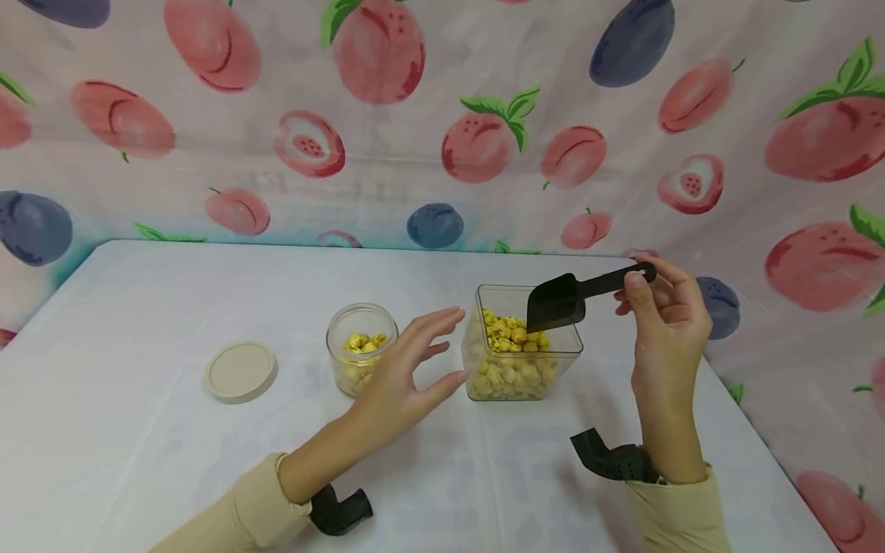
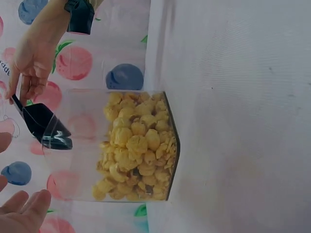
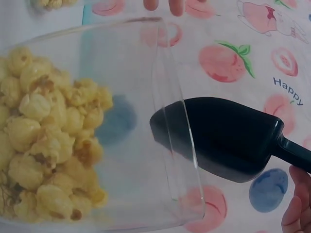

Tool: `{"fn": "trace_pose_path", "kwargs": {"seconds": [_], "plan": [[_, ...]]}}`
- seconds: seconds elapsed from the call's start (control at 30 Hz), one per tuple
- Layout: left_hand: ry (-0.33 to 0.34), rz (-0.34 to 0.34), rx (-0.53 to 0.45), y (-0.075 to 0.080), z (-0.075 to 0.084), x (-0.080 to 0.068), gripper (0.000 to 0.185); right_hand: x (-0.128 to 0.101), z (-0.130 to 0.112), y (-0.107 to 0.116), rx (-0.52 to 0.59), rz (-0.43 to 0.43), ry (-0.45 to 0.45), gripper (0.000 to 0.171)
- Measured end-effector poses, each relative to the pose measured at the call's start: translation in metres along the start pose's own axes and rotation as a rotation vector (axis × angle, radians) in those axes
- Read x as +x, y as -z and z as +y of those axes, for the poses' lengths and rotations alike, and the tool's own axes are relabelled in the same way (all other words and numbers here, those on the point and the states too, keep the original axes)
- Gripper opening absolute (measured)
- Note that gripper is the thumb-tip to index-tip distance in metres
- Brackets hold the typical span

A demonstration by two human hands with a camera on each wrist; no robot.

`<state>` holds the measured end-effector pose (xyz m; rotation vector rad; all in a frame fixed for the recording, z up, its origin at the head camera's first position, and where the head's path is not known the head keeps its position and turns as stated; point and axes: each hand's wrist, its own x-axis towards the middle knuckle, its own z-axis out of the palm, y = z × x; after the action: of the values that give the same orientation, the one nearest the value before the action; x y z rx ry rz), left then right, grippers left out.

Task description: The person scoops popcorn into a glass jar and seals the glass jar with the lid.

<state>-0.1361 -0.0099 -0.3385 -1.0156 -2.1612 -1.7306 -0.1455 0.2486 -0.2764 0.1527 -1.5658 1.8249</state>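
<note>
A clear square container [image 1: 520, 372] [image 2: 87, 145] [image 3: 160, 160] half full of yellow popcorn [image 1: 512, 338] [image 2: 136, 145] [image 3: 48, 145] stands mid-table. My right hand [image 1: 660, 303] pinches the handle of a black scoop [image 1: 558, 301] [image 2: 43, 125] [image 3: 228, 141], whose bowl dips into the container's open top, above the popcorn. My left hand [image 1: 415, 361] [image 2: 22, 213] hovers open beside the container's left wall, fingers spread, touching nothing that I can see. Behind it is a small round glass jar [image 1: 361, 346] with some popcorn inside.
A beige round lid [image 1: 240, 371] lies flat on the white tablecloth [image 1: 138, 307], left of the jar. A fruit-print cloth [image 1: 442, 115] hangs behind and to the right of the table.
</note>
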Motion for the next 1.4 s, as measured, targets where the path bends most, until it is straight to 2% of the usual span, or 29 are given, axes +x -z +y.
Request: {"fn": "trace_pose_path", "kwargs": {"seconds": [0.17,0.4,0.5,0.63,0.77,0.87,1.07,1.4], "plan": [[0.117,-0.032,-0.057,-0.007,-0.009,0.01,0.062,0.0,0.004,0.001,-0.125,-0.062,0.048,0.028],[0.278,-0.075,-0.149,-0.017,-0.016,0.021,0.068,-0.004,0.005,0.0,-0.521,-0.088,0.098,0.031],[0.351,-0.089,-0.188,-0.02,-0.016,0.024,0.072,-0.005,0.008,0.0,-0.575,-0.101,0.118,0.03],[0.411,-0.098,-0.198,-0.025,-0.018,0.027,0.074,-0.005,0.011,-0.001,-0.594,-0.119,0.141,0.028],[0.425,-0.074,-0.189,-0.027,-0.02,0.027,0.074,-0.006,0.015,-0.003,-0.61,-0.135,0.158,0.027],[0.406,-0.06,-0.186,-0.029,-0.021,0.028,0.071,-0.006,0.016,-0.004,-0.627,-0.149,0.17,0.028],[0.37,-0.061,-0.188,-0.029,-0.022,0.028,0.068,-0.007,0.02,-0.005,-0.672,-0.19,0.162,0.027],[0.378,-0.052,-0.188,-0.028,-0.024,0.028,0.068,-0.009,0.021,-0.005,-0.732,-0.215,0.147,0.028]]}}
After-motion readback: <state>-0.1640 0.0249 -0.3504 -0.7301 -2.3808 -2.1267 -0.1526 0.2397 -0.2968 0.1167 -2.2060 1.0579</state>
